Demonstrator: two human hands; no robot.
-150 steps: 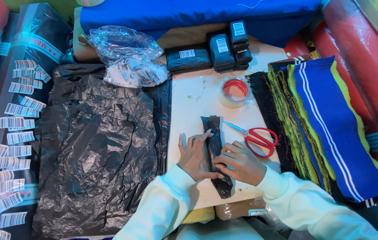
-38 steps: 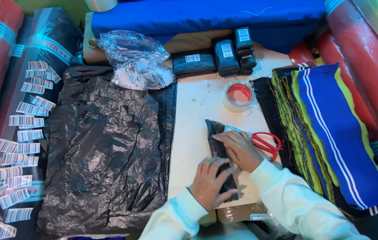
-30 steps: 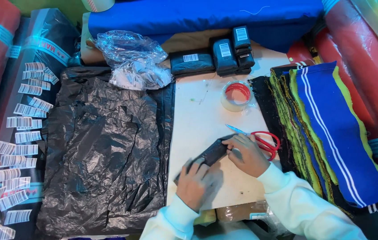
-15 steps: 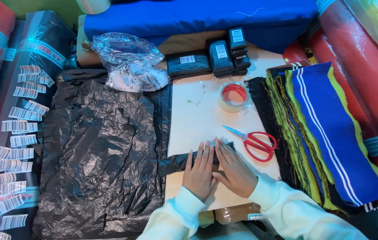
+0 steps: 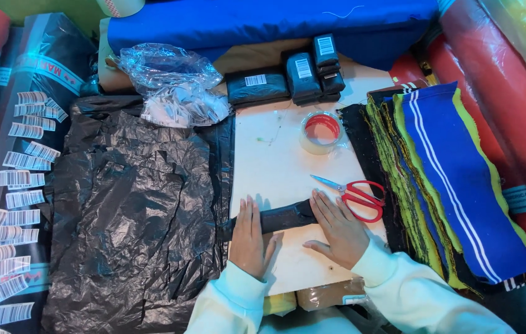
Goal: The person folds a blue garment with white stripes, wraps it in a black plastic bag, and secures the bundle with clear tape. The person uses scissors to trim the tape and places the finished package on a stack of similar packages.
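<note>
Black plastic-wrapped flat bundle lies crosswise on white tabletop, near front edge. Left hand flat on bundle's left end, fingers straight and together. Right hand flat on right end, fingers slightly spread. Red-handled scissors just beside right hand. Red-cored tape roll farther back.

both forearms come up from the bottom edge in pale sleeves, angled in toward each other. the left hand lies flat, palm down, fingers straight and together, pointing away from the body. the right hand also lies flat, fingers extended, thumb spread toward the left.
</note>
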